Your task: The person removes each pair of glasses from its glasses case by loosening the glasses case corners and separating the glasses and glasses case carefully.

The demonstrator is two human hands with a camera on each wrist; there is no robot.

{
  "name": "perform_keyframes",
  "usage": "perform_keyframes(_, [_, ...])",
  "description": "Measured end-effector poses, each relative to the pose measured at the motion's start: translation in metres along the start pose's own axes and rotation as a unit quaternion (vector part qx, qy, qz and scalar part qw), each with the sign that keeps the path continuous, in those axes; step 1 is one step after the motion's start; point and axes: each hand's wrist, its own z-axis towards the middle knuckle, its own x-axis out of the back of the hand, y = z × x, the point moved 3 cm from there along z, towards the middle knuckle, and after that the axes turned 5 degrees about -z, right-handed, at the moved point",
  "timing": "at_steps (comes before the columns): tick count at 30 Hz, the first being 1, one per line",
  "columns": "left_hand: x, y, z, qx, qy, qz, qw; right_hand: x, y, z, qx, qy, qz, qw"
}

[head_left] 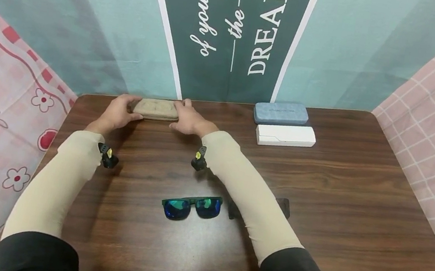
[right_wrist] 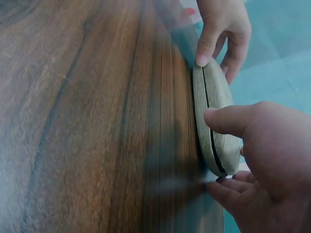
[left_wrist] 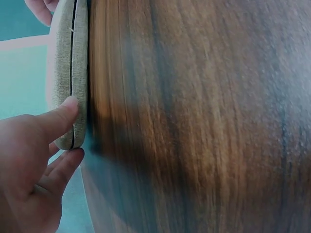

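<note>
The beige fabric glasses case [head_left: 158,110] is between your left hand [head_left: 117,114] and right hand [head_left: 189,119]. Both grip its opposite ends, thumbs on the side facing you, arms [head_left: 249,189] extended forward. Mirrored sunglasses [head_left: 177,209] lie between your forearms.

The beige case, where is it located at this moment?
In the head view, the beige case is near the far edge of the table, left of the blue case, held between the left hand and the right hand.
</note>
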Motion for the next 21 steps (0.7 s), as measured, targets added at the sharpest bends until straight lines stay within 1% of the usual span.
perform_keyframes(6, [-0.001,0.003,0.000,-0.005,-0.012,0.000,0.9999,0.000,0.000,-0.002,-0.003,0.000,-0.023,0.9997])
perform_keyframes(11, [-0.002,0.005,0.001,-0.023,-0.021,-0.002,0.9995,0.003,0.002,-0.003,-0.008,0.003,-0.023,0.9997])
perform_keyframes(13, [-0.003,0.007,0.000,-0.028,-0.028,0.000,0.9992,0.003,0.003,-0.003,-0.002,0.005,-0.022,0.9997])
perform_keyframes(17, [-0.006,0.012,-0.001,-0.025,-0.044,0.003,0.9987,0.001,0.007,-0.002,0.011,0.011,-0.024,0.9996])
perform_keyframes(21, [-0.009,0.015,-0.003,-0.024,-0.050,0.004,0.9985,0.000,0.011,-0.002,0.024,0.012,-0.042,0.9988])
